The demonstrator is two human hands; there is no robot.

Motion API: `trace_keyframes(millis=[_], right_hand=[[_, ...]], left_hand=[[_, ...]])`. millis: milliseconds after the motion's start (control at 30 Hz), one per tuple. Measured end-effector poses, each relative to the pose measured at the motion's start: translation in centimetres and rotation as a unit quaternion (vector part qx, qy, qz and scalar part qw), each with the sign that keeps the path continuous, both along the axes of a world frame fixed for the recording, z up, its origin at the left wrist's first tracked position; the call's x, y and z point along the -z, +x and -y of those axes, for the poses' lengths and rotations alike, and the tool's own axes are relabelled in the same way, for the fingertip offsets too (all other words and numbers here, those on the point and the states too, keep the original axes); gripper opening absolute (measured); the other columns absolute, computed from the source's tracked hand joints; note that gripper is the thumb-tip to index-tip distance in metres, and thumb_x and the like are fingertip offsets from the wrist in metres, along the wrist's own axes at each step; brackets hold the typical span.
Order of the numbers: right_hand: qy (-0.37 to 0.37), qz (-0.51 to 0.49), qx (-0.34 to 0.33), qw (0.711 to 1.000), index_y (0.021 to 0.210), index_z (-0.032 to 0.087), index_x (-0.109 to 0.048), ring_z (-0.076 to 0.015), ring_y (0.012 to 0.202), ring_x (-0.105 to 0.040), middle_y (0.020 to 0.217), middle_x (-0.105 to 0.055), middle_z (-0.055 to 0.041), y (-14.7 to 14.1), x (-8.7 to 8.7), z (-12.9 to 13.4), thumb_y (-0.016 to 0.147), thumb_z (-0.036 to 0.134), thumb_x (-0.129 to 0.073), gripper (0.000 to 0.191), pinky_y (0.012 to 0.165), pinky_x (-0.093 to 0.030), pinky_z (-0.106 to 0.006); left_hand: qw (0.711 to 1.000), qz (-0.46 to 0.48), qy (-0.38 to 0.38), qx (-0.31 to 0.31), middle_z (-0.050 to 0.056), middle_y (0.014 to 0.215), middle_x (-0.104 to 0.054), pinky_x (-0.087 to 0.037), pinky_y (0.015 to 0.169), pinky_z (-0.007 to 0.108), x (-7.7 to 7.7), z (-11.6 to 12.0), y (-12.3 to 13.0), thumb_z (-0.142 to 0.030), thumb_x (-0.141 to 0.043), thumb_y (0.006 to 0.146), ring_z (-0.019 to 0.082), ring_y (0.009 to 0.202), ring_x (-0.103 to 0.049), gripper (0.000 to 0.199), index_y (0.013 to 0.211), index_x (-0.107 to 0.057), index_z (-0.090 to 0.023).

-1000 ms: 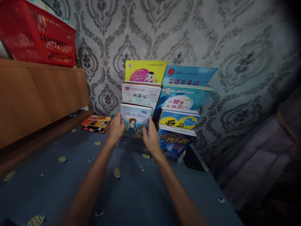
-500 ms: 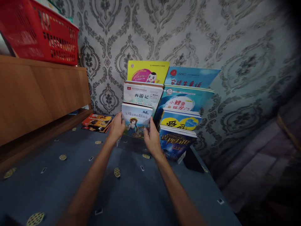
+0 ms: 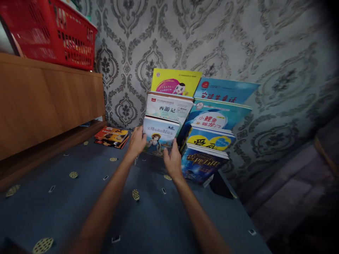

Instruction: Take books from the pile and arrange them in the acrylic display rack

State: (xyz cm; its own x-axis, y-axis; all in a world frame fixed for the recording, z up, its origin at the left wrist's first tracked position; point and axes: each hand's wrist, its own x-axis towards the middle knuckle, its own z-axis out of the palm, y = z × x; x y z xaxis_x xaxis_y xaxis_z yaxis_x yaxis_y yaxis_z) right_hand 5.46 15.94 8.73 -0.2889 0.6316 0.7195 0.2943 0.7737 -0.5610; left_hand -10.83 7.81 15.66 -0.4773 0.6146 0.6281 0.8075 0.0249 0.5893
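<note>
A light-blue picture book [image 3: 160, 135] with a girl in a hat on its cover stands at the front of the left row of books. My left hand [image 3: 137, 143] grips its left edge, fingers partly hidden behind it. At the lower right edge my right hand [image 3: 173, 160] holds the same book, thumb toward the cover. Behind it rise a white book [image 3: 168, 107] and a yellow book [image 3: 174, 81]. Dark rack parts show below the book.
On the right stand a blue book [image 3: 225, 91], a teal book [image 3: 219, 113], a yellow-and-blue book [image 3: 209, 139] and a dark-blue book [image 3: 201, 164]. Orange books [image 3: 112, 135] lie at left by a wooden cabinet [image 3: 50, 91] bearing a red basket [image 3: 75, 44]. Patterned wallpaper is behind.
The whole scene has shifted slightly right as the camera turned. My right hand sits a little lower along the book's edge. Both hands stay at the light-blue book.
</note>
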Motion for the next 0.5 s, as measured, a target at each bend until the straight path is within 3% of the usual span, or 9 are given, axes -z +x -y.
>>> trace_keyframes(millis=[200, 500], right_hand=[[0.025, -0.013, 0.004, 1.000, 0.157, 0.012, -0.034, -0.0325, 0.120, -0.063, 0.134, -0.065, -0.0171, 0.13, 0.37, -0.48, 0.093, 0.031, -0.048, 0.068, 0.104, -0.051, -0.052], [-0.011, -0.019, 0.004, 1.000, 0.156, 0.014, -0.038, -0.0311, 0.122, -0.064, 0.140, -0.062, -0.0160, 0.36, 0.22, -0.45, 0.094, 0.031, -0.047, 0.065, 0.106, -0.050, -0.049]], left_hand=[[1.000, 0.002, -0.012, 0.010, 0.014, 0.109, -0.064, -0.047, 0.103, 0.042, 0.02, -0.17, -0.57, -0.011, -0.048, 0.085, 0.029, 0.111, -0.060, 0.027, 0.108, -0.062, -0.015], [1.000, 0.000, 0.000, 0.031, 0.014, 0.113, -0.063, -0.047, 0.105, 0.043, 0.49, -0.36, -0.76, -0.008, -0.046, 0.082, 0.029, 0.115, -0.058, 0.036, 0.115, -0.062, -0.015]])
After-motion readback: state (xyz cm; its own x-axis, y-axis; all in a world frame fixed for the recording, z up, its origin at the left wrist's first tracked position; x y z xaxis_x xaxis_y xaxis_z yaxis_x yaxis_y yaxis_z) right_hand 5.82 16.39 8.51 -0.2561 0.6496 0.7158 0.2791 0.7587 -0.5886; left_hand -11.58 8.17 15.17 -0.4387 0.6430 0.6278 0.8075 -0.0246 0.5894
